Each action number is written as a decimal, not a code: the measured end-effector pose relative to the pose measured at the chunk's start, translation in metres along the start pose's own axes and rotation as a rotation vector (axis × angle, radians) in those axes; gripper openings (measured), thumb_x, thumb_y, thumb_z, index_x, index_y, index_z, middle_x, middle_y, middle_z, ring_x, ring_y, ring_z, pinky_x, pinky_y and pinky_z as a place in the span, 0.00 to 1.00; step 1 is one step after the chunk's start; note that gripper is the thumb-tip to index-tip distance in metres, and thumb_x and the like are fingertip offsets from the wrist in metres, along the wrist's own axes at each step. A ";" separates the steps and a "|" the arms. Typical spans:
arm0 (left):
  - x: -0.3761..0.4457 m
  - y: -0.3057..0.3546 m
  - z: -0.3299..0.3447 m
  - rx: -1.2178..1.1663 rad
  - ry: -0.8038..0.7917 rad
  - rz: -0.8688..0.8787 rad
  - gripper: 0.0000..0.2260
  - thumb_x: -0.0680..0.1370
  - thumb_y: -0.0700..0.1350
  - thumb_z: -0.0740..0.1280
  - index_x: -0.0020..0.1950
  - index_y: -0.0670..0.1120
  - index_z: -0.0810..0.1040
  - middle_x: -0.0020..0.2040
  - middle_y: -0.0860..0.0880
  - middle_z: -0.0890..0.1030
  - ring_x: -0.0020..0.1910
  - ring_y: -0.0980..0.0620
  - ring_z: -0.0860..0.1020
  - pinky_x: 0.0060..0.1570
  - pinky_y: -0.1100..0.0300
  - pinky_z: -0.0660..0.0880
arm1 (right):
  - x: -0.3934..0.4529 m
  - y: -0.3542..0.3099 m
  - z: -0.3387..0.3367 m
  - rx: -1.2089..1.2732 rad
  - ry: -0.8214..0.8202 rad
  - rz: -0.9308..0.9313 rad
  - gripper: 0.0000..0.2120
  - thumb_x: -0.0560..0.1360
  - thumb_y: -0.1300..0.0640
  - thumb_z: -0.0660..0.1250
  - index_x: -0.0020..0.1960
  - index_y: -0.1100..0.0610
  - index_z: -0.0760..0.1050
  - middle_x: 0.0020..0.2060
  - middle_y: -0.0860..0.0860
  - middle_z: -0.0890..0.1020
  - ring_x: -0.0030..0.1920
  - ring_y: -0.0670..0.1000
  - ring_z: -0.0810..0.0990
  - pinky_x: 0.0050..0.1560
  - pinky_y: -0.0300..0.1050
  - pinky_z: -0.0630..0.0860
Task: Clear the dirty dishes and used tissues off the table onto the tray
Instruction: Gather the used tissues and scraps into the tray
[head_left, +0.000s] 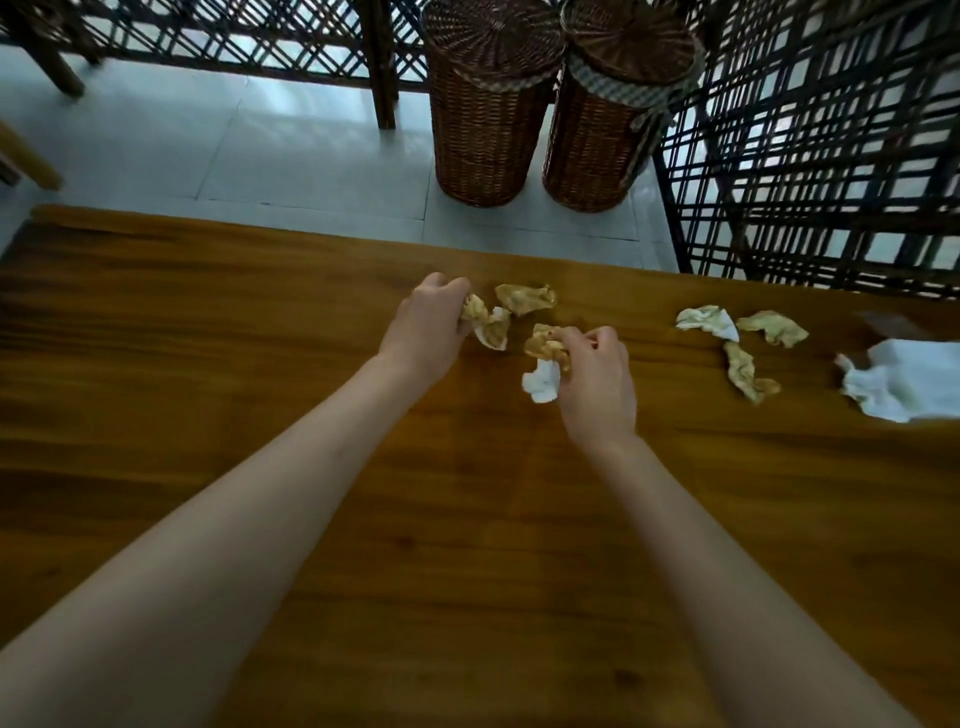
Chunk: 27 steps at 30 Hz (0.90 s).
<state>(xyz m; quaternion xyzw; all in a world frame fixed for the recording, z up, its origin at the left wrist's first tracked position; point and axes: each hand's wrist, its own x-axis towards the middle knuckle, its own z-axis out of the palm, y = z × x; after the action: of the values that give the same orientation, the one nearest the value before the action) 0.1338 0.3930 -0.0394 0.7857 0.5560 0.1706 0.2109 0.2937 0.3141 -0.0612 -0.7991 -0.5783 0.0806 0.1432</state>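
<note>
Both of your hands are doing the gripping: your left hand (426, 332) is curling round a stained crumpled tissue (488, 322), and your right hand (597, 379) is pinching a second wad (543, 364) whose white tail is hanging down. A third stained tissue (524, 297) is lying between them near the far edge, and three more (740, 343) are sitting well apart to your right, beside a white tissue pack (909, 379). These scraps are looking light, soft and probably damp, so bunching each one at its middle should be working best. They are resting on a glossy wooden bench (260, 364); no tray or dishes are showing. Two wicker baskets (545, 119) are standing on the pale tiled floor (208, 140) beyond
</note>
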 end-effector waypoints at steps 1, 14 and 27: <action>0.004 0.008 0.006 0.020 -0.021 0.017 0.08 0.76 0.40 0.67 0.55 0.43 0.75 0.52 0.45 0.74 0.48 0.46 0.75 0.43 0.59 0.69 | 0.002 0.010 -0.002 0.004 -0.016 -0.020 0.19 0.75 0.66 0.64 0.63 0.52 0.72 0.57 0.54 0.71 0.58 0.54 0.70 0.44 0.40 0.69; 0.024 0.015 0.054 0.343 -0.328 0.051 0.49 0.66 0.58 0.74 0.76 0.59 0.45 0.78 0.48 0.47 0.74 0.38 0.51 0.68 0.38 0.60 | 0.005 0.050 0.019 0.086 -0.178 -0.221 0.38 0.68 0.36 0.65 0.72 0.39 0.51 0.75 0.51 0.53 0.73 0.60 0.50 0.67 0.62 0.58; 0.020 0.016 0.063 0.361 -0.155 0.117 0.19 0.76 0.47 0.66 0.66 0.48 0.68 0.64 0.43 0.69 0.57 0.45 0.71 0.53 0.53 0.74 | 0.003 0.060 0.029 0.065 -0.011 -0.195 0.13 0.77 0.56 0.61 0.60 0.55 0.72 0.53 0.54 0.75 0.53 0.55 0.72 0.46 0.48 0.74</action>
<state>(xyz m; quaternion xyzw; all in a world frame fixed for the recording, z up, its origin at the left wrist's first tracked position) 0.1847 0.3985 -0.0842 0.8524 0.5132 0.0191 0.0985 0.3402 0.3038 -0.1081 -0.7336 -0.6511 0.0894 0.1729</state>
